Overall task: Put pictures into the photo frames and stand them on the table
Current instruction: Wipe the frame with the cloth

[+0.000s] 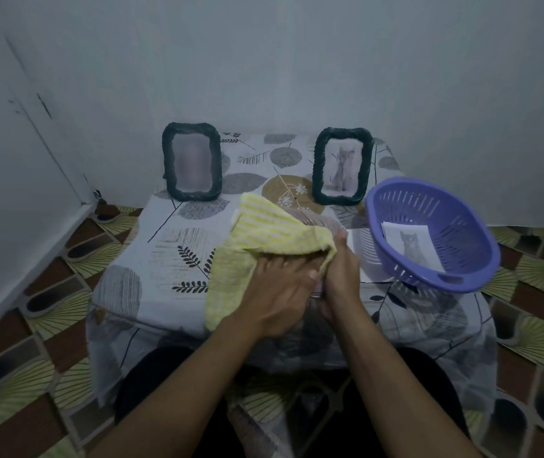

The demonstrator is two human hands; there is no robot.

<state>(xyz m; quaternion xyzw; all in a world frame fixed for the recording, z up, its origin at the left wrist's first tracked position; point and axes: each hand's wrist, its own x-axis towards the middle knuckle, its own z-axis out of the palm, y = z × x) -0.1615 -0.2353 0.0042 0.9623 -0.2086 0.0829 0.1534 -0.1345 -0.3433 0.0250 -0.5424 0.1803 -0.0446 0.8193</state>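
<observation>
— What do the hands hold?
— The right hand point(340, 269) has its grip clenched on a yellow cloth point(264, 233). The left hand point(273, 292) presses it flat-fingered above the tabletop point(151, 259).
— The frames?
— The left frame point(192, 161) and the right frame point(342, 166) stand behind. A cat picture point(411, 246) lies in the purple basket point(455, 226).

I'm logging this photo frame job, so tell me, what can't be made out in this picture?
Head view only.
- Thing under the yellow cloth: covered by the cloth, the left hand and the right hand; only a clear edge shows.
- Picture in the left frame: blurred.
- Left hand's grip: the cloth fold overlaps its fingers, so the hold is unclear.
- Table legs: hidden by the tablecloth.
</observation>
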